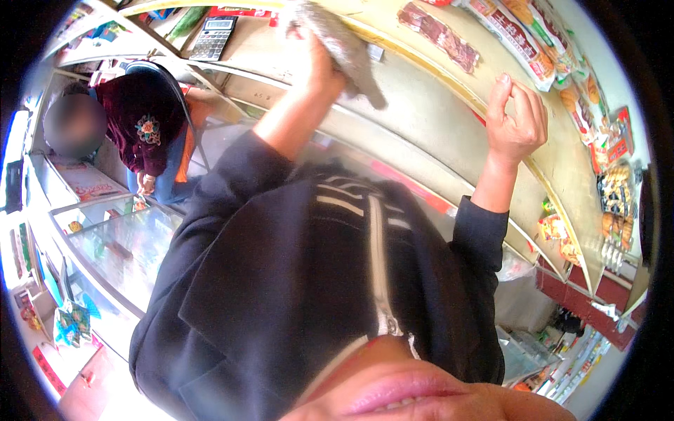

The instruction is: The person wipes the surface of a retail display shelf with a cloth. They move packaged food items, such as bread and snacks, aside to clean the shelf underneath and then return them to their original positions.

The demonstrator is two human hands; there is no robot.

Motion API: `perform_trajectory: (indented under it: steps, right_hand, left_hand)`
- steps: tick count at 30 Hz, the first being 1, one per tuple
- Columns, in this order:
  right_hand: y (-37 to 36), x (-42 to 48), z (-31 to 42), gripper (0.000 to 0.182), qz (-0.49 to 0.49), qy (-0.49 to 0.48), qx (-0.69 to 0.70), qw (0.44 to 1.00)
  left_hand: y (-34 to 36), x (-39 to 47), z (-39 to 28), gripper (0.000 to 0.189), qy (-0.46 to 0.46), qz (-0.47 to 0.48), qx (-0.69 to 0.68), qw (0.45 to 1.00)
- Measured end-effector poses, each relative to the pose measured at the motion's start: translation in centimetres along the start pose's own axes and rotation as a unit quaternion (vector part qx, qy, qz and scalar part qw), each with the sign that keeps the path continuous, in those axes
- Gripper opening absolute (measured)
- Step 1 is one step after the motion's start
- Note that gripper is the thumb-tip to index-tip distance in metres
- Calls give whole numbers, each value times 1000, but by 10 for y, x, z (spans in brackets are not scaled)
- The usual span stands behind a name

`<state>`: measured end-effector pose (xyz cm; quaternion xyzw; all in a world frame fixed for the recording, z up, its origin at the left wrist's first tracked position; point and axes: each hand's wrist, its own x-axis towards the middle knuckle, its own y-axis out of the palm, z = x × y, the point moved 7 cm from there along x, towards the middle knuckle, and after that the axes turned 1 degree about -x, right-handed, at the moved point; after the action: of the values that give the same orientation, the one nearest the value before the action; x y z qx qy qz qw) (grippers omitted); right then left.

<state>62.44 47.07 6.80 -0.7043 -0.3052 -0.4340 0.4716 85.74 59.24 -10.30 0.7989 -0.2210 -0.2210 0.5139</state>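
Observation:
My left hand (318, 66) is closed around a grey cloth (350, 52), whose loose end hangs down to the right over a pale shelf. Curled at the upper right is my right hand (516, 118), thumb raised and no object visible in it, beside a yellow-edged shelf (474, 97). A clear pack of dark red food (439, 37) lies on that shelf between the hands. Packaged bread (513, 39) and other snack packs (579, 110) line its far side. A calculator (213, 38) rests on a surface left of the cloth.
Another person (147, 118) in a dark red top is bent over at the left, near a glass display case (126, 242). Metal framing (210, 87) crosses the upper left. Small snack bags (553, 227) sit low on the right, by a dark red panel (584, 305).

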Motion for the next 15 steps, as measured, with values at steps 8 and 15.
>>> perform_trajectory:
  steps: [8, 15]
  right_hand:
    - [-5, -9, -6, 12, 20, -15, -33, 999]
    - [-4, -10, -8, 10, 28, 8, -3, 1000]
  left_hand:
    - [41, -66, 72, 35, -155, 59, 253, 953]
    - [3, -88, 49, 23, -365, 279, -1, 888]
